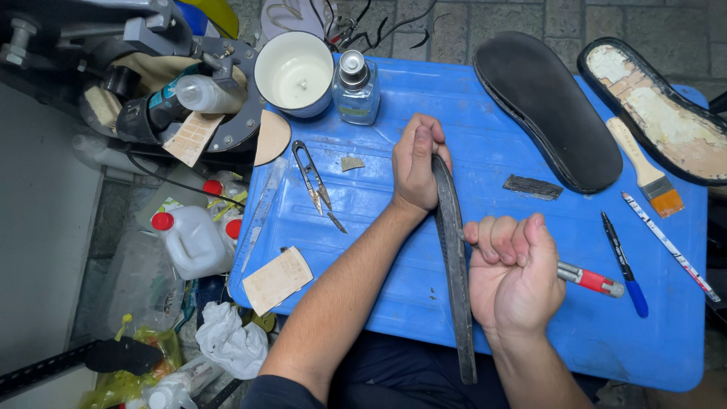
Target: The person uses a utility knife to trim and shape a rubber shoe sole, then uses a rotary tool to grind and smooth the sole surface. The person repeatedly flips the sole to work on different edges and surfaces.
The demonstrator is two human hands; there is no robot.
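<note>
Black sole strip point(454, 257) on edge: left hand point(418, 163) grips top, right hand point(515, 273) fisted round knife point(591, 280).

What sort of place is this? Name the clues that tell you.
Probably a shoe repair workbench. The left hand steadies a dark sole strip while the right hand grips a red-handled knife; a detached black sole and glue brush lie nearby.

The board point(363, 227) is bright blue. The strip point(454, 257) and the sole point(549, 106) are black. The knife point(594, 281) is red and grey, the pen point(625, 266) black and blue, the brush point(650, 170) orange-bristled, the cup point(294, 72) white.
</note>
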